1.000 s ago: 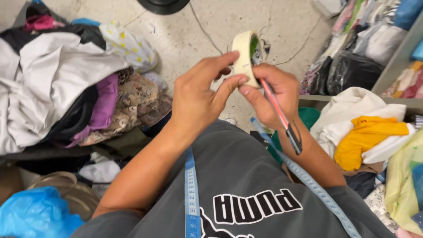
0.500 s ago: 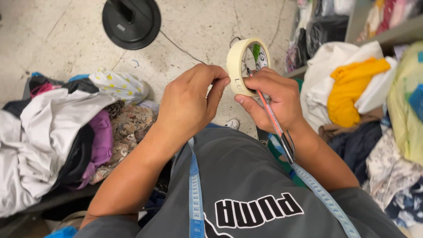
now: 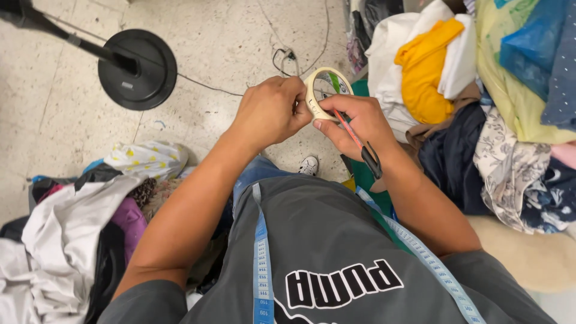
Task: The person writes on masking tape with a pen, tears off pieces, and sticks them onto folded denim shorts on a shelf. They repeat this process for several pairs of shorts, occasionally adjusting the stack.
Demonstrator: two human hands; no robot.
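- Since half a second ago, the view is taking in more floor on the left, so the round black stand base (image 3: 137,69) is now sitting lower and farther left, while both hands are staying together on the roll of tape (image 3: 324,90).
- That cream roll of tape is being held upright in front of the chest, above the floor, its open middle facing up toward the camera.
- The left hand (image 3: 269,111) is pressing against the roll's left edge, its fingers (image 3: 298,103) curled closed on the rim.
- The right hand (image 3: 354,123) is cupping the roll from below and right, fingers wrapped closed around it, and is also gripping a red pen with a black cap (image 3: 359,144).
- A blue measuring tape (image 3: 261,252) is hanging around the neck over a grey shirt (image 3: 330,252).
- Piles of clothes are lying on both sides: a yellow garment (image 3: 423,69) on the right, white cloth (image 3: 60,234) on the left.
- A thin cable (image 3: 207,86) is running across the speckled floor (image 3: 228,36).
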